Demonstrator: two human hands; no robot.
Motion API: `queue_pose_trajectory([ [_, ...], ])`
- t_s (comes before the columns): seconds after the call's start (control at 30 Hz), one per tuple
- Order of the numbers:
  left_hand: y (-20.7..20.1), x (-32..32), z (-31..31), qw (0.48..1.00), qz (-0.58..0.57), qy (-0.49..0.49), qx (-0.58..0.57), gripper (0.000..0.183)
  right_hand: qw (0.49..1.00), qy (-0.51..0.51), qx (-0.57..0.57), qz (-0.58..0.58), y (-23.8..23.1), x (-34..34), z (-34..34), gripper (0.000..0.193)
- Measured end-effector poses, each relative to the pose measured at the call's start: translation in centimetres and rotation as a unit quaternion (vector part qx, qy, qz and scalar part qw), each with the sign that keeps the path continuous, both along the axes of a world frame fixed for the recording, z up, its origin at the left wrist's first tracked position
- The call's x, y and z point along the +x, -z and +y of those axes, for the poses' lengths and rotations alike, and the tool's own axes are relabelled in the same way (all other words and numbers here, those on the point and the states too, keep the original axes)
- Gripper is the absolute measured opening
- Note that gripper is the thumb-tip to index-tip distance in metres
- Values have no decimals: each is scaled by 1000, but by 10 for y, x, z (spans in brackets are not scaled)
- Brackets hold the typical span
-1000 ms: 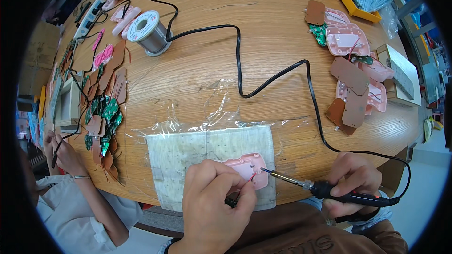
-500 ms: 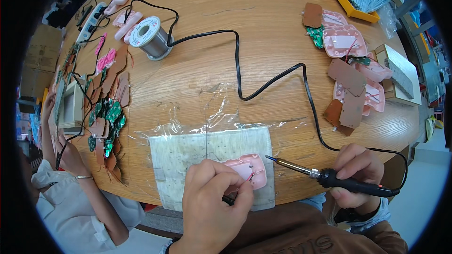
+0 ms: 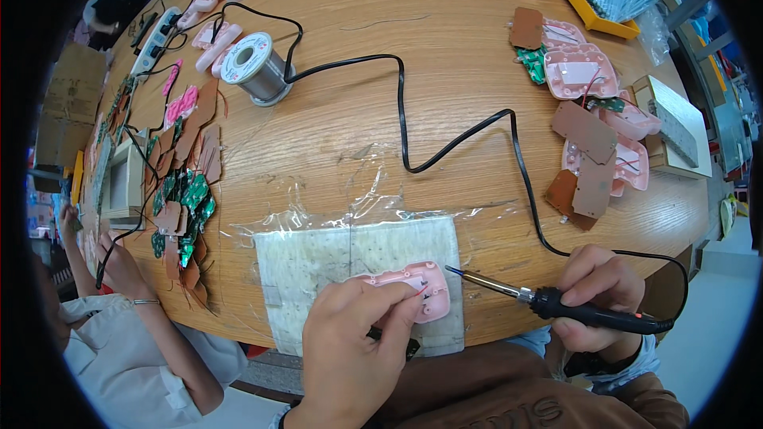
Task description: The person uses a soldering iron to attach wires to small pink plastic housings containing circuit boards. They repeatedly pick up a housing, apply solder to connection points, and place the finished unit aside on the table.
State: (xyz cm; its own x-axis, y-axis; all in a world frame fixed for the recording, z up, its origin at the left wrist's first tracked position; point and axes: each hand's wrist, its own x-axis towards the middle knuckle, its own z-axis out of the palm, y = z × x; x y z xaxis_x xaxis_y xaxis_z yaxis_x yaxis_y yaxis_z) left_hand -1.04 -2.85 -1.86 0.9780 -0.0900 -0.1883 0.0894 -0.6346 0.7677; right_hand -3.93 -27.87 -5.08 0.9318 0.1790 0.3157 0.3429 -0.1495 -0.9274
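Left hand (image 3: 358, 330) curls over the pink plastic casing (image 3: 413, 290), fingertips pinning it flat on the pale work mat (image 3: 318, 258) at the near edge of the wooden table (image 3: 358, 135). Right hand (image 3: 600, 294) is wrapped around the soldering iron (image 3: 556, 306), wrist low, tip hovering just beside the casing's right end, not touching.

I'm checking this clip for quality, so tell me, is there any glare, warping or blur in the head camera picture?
Head view: fisheye bends the wooden table edges and blackens the corners; clear plastic film shows pale glare; left hand, right hand and soldering iron look sharp; lighting even, shadows soft.
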Motion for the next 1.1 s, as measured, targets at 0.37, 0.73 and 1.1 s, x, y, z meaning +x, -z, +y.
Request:
queue_pose_trajectory([
  [0.37,1,11,-3,991,-14,79,104,14,997,-47,-57,-5,-7,6,10,28],
  [0.73,0,16,-4,991,7,83,109,15,991,-100,-91,-21,-9,13,13,26],
  [1.1,2,16,-2,992,2,84,95,13,997,-50,-45,-25,-8,11,6,27],
])
